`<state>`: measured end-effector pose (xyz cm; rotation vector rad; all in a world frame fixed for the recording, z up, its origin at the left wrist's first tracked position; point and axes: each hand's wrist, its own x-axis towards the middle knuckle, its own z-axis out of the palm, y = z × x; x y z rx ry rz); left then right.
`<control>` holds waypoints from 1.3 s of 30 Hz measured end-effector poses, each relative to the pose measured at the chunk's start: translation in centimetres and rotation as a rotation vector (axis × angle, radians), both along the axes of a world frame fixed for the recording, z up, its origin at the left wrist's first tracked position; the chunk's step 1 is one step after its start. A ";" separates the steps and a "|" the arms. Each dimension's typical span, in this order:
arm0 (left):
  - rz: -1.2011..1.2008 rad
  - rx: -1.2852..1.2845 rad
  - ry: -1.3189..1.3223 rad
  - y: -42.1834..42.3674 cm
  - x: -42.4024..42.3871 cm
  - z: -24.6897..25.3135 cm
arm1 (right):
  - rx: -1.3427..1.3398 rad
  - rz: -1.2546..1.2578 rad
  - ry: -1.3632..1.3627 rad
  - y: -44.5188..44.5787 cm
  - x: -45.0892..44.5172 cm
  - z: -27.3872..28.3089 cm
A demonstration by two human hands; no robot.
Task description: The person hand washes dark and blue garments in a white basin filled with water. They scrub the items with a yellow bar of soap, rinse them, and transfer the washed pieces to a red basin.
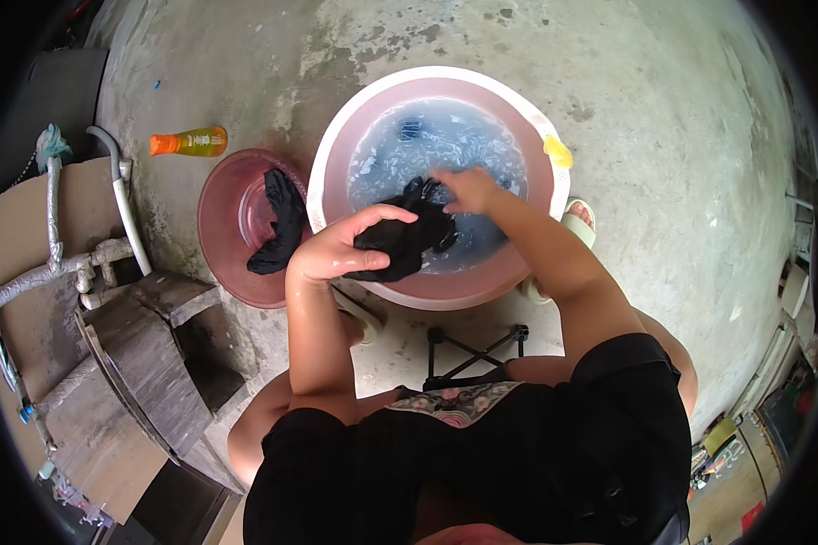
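Note:
A large pink plastic basin (545, 238) with a white rim stands on the concrete floor, holding bluish, foamy water. Black wet cloth (409, 235) lies over its near left side, partly in the water. My left hand (344, 245) holds the left end of this cloth between thumb and fingers. At the cloth's upper right is my right hand (470, 192), over the water with its fingers spread; whether they grip any cloth cannot be told. A dark blue object (410, 129) shows in the water near the far side. Something yellow (557, 152) rests on the right rim.
Left of the basin is a smaller pink basin (221, 211) with a black garment (279, 225) inside. Beyond it an orange-capped plastic bottle (189, 142) lies on its side. Pipes (54, 211) and a worn block structure (150, 354) line the left. Folding metal legs (477, 354) stand below the basin.

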<state>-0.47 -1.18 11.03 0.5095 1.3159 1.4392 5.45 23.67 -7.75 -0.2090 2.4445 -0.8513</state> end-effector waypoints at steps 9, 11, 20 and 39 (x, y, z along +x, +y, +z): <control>0.113 -0.407 0.281 -0.5 0.6 -3.0 | -1.097 -0.715 -0.174 0.9 -5.4 8.1; 0.178 -0.652 0.422 0.7 0.9 -4.2 | -1.231 -0.768 -0.225 1.6 -6.5 11.1; 0.585 -0.535 0.973 3.7 0.5 -4.3 | -1.157 -0.231 -0.049 -2.5 -5.7 19.1; 1.246 -0.031 0.145 3.6 -1.2 -0.5 | -0.782 -0.478 -0.567 -1.1 -2.6 3.6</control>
